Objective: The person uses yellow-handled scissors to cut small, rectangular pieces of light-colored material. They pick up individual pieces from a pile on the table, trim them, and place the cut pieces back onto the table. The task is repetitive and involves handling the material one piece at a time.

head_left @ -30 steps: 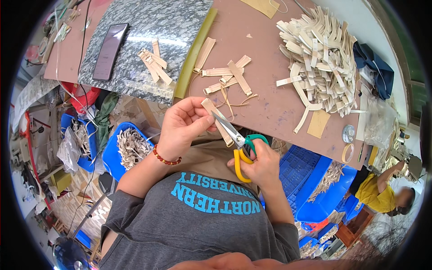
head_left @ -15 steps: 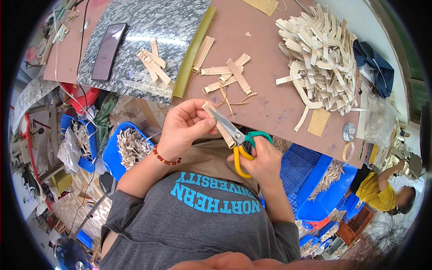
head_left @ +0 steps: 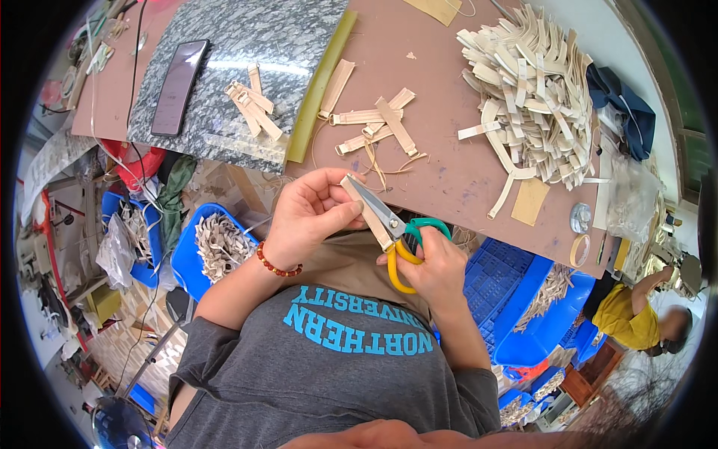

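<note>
Pinching beige strap (head_left: 378, 231) in nearly closed left hand (head_left: 314, 213), curling right hand (head_left: 436, 268) around green-and-yellow-handled scissors (head_left: 394, 222), holding blades (head_left: 369, 198) alongside strap in the space between both hands, facing loose straps (head_left: 395, 126) on tabletop (head_left: 441, 176) just beyond both hands.

The lettering that can be read stands on the dark grey shirt (head_left: 314, 389), across the chest: bright blue block capitals (head_left: 359, 335) in 2 lines, with 1 word to each line. Both lines appear upside down from this view and slope down toward the right side. Of the 2, the line nearer the neck has larger, bolder letters; the line nearer the table (head_left: 449, 179) has smaller ones, set just beside a brown cloth (head_left: 336, 262). On the phone (head_left: 179, 88), the dark screen shows only faint marks, too small to read.
</note>
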`<act>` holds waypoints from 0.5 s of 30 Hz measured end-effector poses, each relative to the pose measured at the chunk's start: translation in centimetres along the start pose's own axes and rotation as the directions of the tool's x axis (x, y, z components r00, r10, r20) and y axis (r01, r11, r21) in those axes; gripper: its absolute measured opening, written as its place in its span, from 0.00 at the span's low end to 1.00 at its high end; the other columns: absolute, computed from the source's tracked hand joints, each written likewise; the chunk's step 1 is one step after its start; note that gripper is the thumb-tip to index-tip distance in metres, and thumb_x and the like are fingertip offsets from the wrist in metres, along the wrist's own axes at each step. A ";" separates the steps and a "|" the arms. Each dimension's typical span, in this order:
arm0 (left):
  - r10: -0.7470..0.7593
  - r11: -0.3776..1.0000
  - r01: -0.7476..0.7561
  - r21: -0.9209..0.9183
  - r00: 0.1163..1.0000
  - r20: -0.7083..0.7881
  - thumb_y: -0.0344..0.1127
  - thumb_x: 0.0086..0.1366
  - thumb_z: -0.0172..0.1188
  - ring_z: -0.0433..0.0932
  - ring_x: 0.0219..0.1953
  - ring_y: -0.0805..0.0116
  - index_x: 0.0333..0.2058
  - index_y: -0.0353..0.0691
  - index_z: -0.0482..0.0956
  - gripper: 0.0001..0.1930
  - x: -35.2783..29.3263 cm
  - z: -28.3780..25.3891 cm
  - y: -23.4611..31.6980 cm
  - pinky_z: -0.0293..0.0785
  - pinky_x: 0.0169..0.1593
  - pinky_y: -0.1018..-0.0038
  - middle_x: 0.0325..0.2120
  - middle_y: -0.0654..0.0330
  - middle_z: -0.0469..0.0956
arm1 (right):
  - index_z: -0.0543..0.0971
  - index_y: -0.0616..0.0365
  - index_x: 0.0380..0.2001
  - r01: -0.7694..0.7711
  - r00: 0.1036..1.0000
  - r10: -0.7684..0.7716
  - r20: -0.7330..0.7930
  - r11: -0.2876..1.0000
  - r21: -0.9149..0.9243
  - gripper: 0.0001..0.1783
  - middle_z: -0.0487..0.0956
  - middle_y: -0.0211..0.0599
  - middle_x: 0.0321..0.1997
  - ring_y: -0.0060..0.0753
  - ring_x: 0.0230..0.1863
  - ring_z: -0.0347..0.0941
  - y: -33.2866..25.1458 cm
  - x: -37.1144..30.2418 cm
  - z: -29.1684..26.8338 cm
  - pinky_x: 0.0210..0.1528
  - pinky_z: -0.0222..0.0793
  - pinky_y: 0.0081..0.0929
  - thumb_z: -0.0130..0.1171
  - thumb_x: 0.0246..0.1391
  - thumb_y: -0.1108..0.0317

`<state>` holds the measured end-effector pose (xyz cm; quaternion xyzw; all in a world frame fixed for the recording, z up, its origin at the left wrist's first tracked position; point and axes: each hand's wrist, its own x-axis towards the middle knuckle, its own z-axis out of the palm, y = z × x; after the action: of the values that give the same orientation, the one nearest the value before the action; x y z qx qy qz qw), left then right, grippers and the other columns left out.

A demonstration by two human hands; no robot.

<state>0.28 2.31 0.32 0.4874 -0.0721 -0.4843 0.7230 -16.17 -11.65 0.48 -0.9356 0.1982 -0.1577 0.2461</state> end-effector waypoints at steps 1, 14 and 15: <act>0.003 1.000 -0.003 -0.001 1.000 -0.003 0.20 0.60 0.57 0.80 0.35 0.73 0.47 0.32 0.71 0.16 0.0 0.0 0.0 0.79 0.41 0.79 0.32 0.60 0.78 | 0.71 0.56 0.20 0.006 1.000 -0.006 -0.004 1.000 0.003 0.27 0.63 0.28 0.12 0.28 0.12 0.61 0.0 0.0 0.0 0.16 0.58 0.26 0.77 0.25 0.52; 0.094 0.963 -0.084 0.256 0.995 -0.027 0.20 0.57 0.58 0.78 0.30 0.78 0.46 0.34 0.73 0.16 -0.8 -1.9 2.4 0.77 0.36 0.81 0.29 0.64 0.77 | 0.72 0.57 0.27 -0.253 0.962 0.222 0.162 0.944 0.211 0.27 0.68 0.29 0.17 0.26 0.17 0.67 -0.5 -0.1 -1.4 0.21 0.65 0.24 0.77 0.27 0.57; 0.184 0.946 -0.155 0.286 0.980 -0.080 0.20 0.58 0.57 0.77 0.29 0.78 0.45 0.34 0.74 0.15 -0.5 -3.1 3.4 0.76 0.34 0.80 0.29 0.64 0.77 | 0.71 0.57 0.26 -0.304 0.951 0.279 0.131 0.918 0.256 0.26 0.66 0.28 0.16 0.23 0.16 0.64 -0.6 0.0 -1.5 0.20 0.64 0.22 0.77 0.27 0.60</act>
<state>3.98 4.81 1.54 0.6011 -0.1426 -0.3788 0.6891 -16.53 -11.78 2.02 -0.8589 0.3002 -0.1021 0.4022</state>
